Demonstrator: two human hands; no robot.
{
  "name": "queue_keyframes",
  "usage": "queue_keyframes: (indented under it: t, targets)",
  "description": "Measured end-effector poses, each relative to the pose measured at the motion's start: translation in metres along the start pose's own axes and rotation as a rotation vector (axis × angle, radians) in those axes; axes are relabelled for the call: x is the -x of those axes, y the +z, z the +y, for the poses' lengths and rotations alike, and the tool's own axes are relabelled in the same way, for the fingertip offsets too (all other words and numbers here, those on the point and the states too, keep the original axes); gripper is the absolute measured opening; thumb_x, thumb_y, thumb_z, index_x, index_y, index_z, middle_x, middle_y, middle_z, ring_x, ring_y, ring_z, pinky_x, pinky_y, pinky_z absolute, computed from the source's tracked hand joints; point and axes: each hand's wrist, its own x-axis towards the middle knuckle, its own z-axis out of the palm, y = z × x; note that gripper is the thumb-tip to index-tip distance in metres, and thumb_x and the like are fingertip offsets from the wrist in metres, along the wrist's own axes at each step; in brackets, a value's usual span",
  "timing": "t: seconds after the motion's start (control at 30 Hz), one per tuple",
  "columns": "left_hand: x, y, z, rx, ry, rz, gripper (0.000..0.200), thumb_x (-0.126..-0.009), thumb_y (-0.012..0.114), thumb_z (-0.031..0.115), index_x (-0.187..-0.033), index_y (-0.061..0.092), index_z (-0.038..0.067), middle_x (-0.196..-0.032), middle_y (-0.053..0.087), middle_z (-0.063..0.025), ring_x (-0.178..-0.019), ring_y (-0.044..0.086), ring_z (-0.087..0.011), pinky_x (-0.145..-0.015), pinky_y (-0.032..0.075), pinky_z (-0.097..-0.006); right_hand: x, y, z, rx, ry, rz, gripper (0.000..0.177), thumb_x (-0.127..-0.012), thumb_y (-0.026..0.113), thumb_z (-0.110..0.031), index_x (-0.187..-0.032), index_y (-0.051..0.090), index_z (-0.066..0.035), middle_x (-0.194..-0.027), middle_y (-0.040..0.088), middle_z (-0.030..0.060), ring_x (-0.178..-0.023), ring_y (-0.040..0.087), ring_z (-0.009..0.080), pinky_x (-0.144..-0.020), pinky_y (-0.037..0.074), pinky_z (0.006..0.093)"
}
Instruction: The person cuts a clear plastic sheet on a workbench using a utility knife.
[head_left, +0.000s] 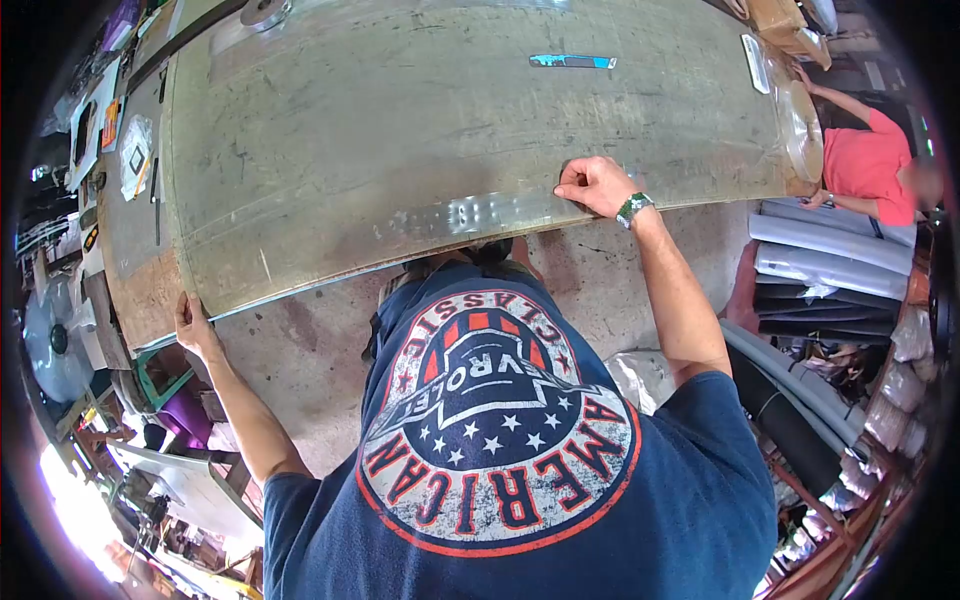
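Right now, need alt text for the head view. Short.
A person's two hands work at the near edge of a large worn table: left hand near its left end, right hand with fingers pinched, whether on anything is unclear. A blue-and-black tool lies farther back; a co-worker in red is at right.

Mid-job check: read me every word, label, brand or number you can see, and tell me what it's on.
"AMERICAN": shirt, lower arc of the round print.
"CLASSIC": shirt, upper arc.
"VROLE": shirt, centre badge; the word's ends are lost in folds.
Blue tool: any markings too small to read.
Clear packet: too blurred to read.
Table: no readable text.
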Motion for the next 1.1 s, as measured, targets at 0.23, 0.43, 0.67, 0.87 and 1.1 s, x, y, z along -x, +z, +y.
queue_keyframes:
  t: [0.23,0.43,0.67,0.87,1.1]
  targets:
    - [0.0,0.0,0.004,-0.038,-0.004,0.003,0.037,-0.094,0.078,0.018,-0.122,0.07,-0.004,-0.109,0.074,-0.0075,-0.094,0.066,-0.0128,-0.087,0.052,-0.025,-0.001,0.0,0.002,-0.004,0.004,0.019,0.024,-0.084,0.082,-0.028,-0.086,0.074,-0.005,-0.081,0.075,0.011,-0.074,0.071,0.0239,-0.069,0.054,0.0379]
    - [-0.004,-0.002,-0.003,0.024,-0.009,-0.011,0.036,-0.094,0.078,0.017,-0.122,0.07,-0.005,-0.108,0.074,-0.0078,-0.093,0.066,-0.0129,-0.086,0.052,-0.0249,-0.001,0.002,0.001,0.016,0.004,0.047,0.025,-0.084,0.082,-0.029,-0.085,0.074,-0.005,-0.081,0.075,0.0122,-0.074,0.071,0.0255,-0.069,0.054,0.0387]
    - [-0.002,-0.001,0.003,0.002,-0.01,-0.003,0.036,-0.094,0.078,0.018,-0.122,0.07,-0.004,-0.109,0.073,-0.0083,-0.093,0.066,-0.0137,-0.086,0.052,-0.0251,-0.001,0.003,0.001,0.04,0.025,0.065,0.026,-0.084,0.082,-0.031,-0.085,0.074,-0.006,-0.082,0.075,0.0118,-0.075,0.072,0.0268,-0.07,0.054,0.0403]
    - [-0.003,0.0,-0.003,-0.056,0.036,0.005,0.036,-0.095,0.076,0.019,-0.122,0.07,-0.002,-0.106,0.073,-0.0072,-0.093,0.065,-0.0144,-0.086,0.052,-0.027,-0.002,0.001,-0.003,0.141,0.09,0.067,0.029,-0.081,0.084,-0.035,-0.087,0.073,-0.008,-0.084,0.076,0.0104,-0.08,0.072,0.0287,-0.073,0.054,0.0424]
    - [-0.014,0.003,-0.015,-0.127,0.077,0.014,0.033,-0.094,0.072,0.017,-0.122,0.068,-0.002,-0.104,0.07,-0.0077,-0.093,0.063,-0.0153,-0.084,0.051,-0.029,-0.006,0.0,0.0,0.141,0.09,0.076,0.033,-0.079,0.086,-0.036,-0.086,0.071,-0.007,-0.084,0.075,0.0114,-0.082,0.072,0.0299,-0.075,0.054,0.0431]
